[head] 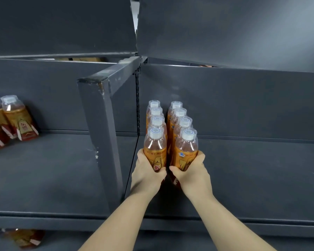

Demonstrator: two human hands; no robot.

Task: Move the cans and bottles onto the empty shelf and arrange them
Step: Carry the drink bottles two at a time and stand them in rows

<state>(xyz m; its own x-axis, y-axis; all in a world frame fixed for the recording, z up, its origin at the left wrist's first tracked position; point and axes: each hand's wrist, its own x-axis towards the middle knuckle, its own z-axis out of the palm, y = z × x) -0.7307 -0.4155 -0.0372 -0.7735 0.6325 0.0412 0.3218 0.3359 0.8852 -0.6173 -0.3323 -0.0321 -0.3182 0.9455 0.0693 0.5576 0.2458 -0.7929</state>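
From the head camera, both forearms reach forward into the right bay of a dark grey shelf point(243, 174). The left hand point(147, 173) wraps around the lower body of the front left bottle point(154, 142), with the thumb lying across the orange label and the fingers curled round the far side. The right hand point(192, 171) holds the front right bottle point(186, 144) in the same way, thumb on the label and fingers round the outer side. The two thumbs nearly meet between the bottles.

Both are clear plastic bottles of amber drink with white caps, upright and just beside each other. Their bases are hidden behind the hands, so I cannot tell whether they rest on the shelf.

Directly behind each one, three more matching bottles stand in line, forming a left row point(156, 122) and a right row point(179, 115) that run back to the rear panel point(243, 100). The rows sit at the left end of this bay, near the slotted upright point(137, 98) and the divider panel point(105, 134).

In the left bay, well apart from the hands, two more bottles point(16, 118) of the same drink stand at the picture's left edge. Below the shelf's front edge, at bottom left, a blurred bottle point(25, 238) shows on a lower level.
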